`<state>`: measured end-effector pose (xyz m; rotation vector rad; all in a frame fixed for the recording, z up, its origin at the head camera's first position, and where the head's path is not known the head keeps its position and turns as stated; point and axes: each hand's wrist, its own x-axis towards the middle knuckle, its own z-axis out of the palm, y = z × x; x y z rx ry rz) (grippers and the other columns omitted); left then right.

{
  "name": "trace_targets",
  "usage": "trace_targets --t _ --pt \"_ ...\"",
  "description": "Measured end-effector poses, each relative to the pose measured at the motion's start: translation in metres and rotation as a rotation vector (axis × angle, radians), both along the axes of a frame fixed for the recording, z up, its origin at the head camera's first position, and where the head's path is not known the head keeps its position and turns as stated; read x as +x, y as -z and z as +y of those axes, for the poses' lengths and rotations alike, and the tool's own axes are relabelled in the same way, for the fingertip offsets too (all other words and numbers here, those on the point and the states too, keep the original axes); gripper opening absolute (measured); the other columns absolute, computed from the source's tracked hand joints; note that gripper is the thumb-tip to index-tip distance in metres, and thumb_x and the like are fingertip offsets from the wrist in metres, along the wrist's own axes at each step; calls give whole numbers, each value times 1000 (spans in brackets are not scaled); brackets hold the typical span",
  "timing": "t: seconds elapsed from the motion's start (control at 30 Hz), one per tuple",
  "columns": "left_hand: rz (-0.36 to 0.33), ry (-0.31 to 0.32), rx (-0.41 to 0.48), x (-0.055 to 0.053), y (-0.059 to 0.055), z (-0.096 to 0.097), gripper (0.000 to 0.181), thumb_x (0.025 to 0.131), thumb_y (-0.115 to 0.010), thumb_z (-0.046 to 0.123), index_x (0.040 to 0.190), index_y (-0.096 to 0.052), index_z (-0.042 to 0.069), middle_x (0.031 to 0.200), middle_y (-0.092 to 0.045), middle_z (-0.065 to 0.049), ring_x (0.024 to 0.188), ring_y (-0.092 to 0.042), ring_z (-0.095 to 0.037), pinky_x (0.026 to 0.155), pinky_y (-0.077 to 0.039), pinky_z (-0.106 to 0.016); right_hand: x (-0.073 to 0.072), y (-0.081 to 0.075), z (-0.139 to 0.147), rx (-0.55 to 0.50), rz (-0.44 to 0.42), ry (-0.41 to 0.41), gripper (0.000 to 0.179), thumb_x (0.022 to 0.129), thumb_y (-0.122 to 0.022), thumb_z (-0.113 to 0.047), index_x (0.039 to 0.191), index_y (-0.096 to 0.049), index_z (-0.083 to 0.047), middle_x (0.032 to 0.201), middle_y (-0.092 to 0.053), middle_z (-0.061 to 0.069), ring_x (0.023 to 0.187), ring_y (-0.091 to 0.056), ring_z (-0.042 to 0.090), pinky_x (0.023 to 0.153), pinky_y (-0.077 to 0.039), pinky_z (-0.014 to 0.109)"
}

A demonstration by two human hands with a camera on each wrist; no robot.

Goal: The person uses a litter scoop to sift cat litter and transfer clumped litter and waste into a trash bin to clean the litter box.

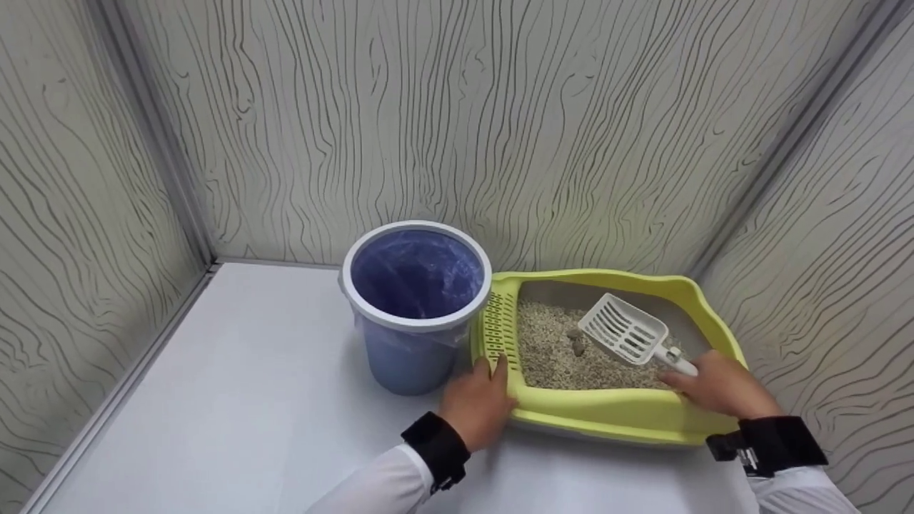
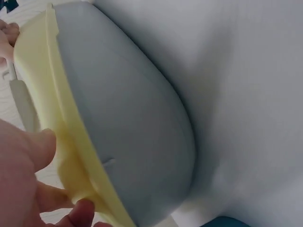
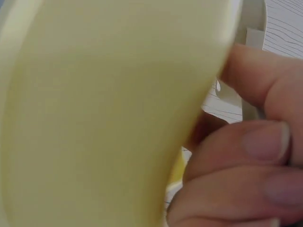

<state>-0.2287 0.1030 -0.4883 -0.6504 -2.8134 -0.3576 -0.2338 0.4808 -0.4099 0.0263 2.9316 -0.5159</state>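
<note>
A yellow-rimmed litter box (image 1: pixel 614 407) with a grey base holds grainy litter (image 1: pixel 550 357). My right hand (image 1: pixel 721 385) grips the handle of a white slotted litter scoop (image 1: pixel 625 328) at the box's front right corner. The scoop's head is over the litter, near a few small dark clumps (image 1: pixel 577 344). In the right wrist view, the curled fingers (image 3: pixel 232 194) show beside the yellow rim, which hides most of the scoop. My left hand (image 1: pixel 477 403) holds the box's front left corner, thumb (image 2: pixel 43 146) and fingers at the yellow rim.
A blue trash bin (image 1: pixel 410 364) with a white ring and a clear liner bag stands immediately left of the litter box. Both are on a white tabletop (image 1: pixel 235 400). Wood-patterned panels (image 1: pixel 428 128) enclose the back and sides.
</note>
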Motion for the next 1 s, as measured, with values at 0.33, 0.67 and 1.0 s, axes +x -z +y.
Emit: trace_targets --t 0.33,0.67,1.0 --pt "321 285 82 38 -68 -43 51 98 -67 44 135 -65 9 100 -60 -1 82 -56 -13 70 -49 -30 -12 -51 -21 48 64 -101 65 103 -54 -60 116 -66 3 90 -69 20 77 -65 33 67 -52 47" --pt "510 224 155 1 -120 -126 46 91 -75 48 118 -66 12 97 -63 -1 85 -59 -19 73 -48 -34 -34 -77 -32 136 61 -192 77 104 -49 -62 138 -60 7 134 -64 35 118 -63 56 93 -50 69" --pt "342 99 10 -58 -96 -173 55 94 -64 64 97 -62 9 96 -65 -7 91 -62 -28 85 -51 -47 -62 -66 -21 244 -60 -172 51 97 -67 -50 114 -77 -3 117 -76 24 96 -73 40 80 -57 56"
